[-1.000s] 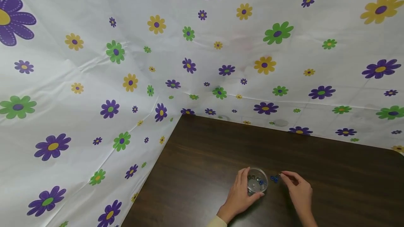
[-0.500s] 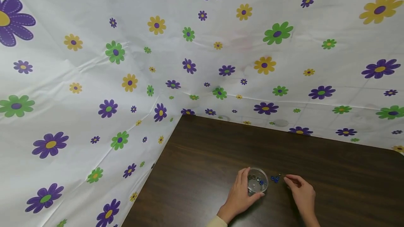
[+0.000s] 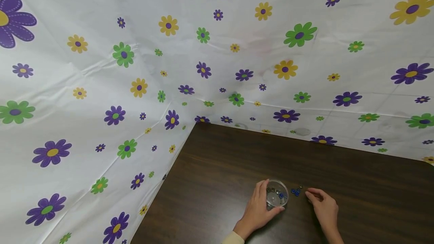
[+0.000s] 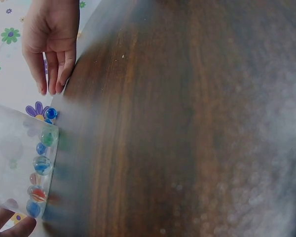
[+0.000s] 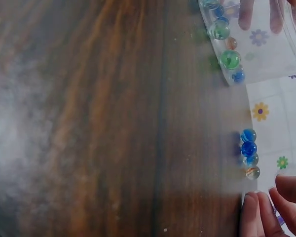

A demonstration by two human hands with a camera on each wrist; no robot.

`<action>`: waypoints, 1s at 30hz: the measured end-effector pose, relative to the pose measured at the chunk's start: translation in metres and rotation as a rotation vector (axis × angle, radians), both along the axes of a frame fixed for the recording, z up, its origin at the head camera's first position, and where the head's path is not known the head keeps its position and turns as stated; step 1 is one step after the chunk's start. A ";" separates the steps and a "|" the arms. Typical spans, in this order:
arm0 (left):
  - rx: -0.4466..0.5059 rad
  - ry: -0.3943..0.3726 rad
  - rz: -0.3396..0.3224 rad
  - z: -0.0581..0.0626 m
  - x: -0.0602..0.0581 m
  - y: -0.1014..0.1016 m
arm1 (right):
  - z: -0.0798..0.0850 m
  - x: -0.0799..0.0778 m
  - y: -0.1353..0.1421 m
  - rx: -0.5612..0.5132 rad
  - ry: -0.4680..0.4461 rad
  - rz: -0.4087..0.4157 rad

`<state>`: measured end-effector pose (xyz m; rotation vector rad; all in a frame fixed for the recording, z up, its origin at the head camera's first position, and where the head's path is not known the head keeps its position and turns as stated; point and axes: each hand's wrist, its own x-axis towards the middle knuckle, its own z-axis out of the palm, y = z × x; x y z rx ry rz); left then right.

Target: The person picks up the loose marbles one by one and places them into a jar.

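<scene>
My left hand point(image 3: 256, 210) grips a clear plastic cup point(image 3: 275, 200) standing upright on the table, fingers along its far left side and thumb at the near side. Several glass marbles lie in its bottom, among them a green one point(image 5: 230, 59) and a red-streaked one point(image 4: 37, 193). Right of the cup, a small group of marbles rests on the tabletop: mostly blue point(image 5: 248, 148), plus a clear one with orange streaks point(image 5: 252, 172). My right hand point(image 3: 323, 208) hovers just right of this group, fingers loosely bent, thumb apart from them in the right wrist view, nothing visible between.
The dark brown wooden table point(image 3: 210, 168) carries the cup and marbles. A white flower-printed sheet point(image 3: 190, 44) hangs along its left and far edges.
My right hand's fingertips were at the rightmost marble a second ago; they have drawn back to the right, leaving it on the table. The left hand and cup have stayed put.
</scene>
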<state>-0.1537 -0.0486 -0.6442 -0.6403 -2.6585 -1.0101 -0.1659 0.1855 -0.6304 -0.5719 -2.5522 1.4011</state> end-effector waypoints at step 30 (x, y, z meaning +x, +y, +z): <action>-0.008 0.020 -0.003 0.001 -0.001 -0.001 | -0.009 -0.019 -0.001 0.082 0.071 0.020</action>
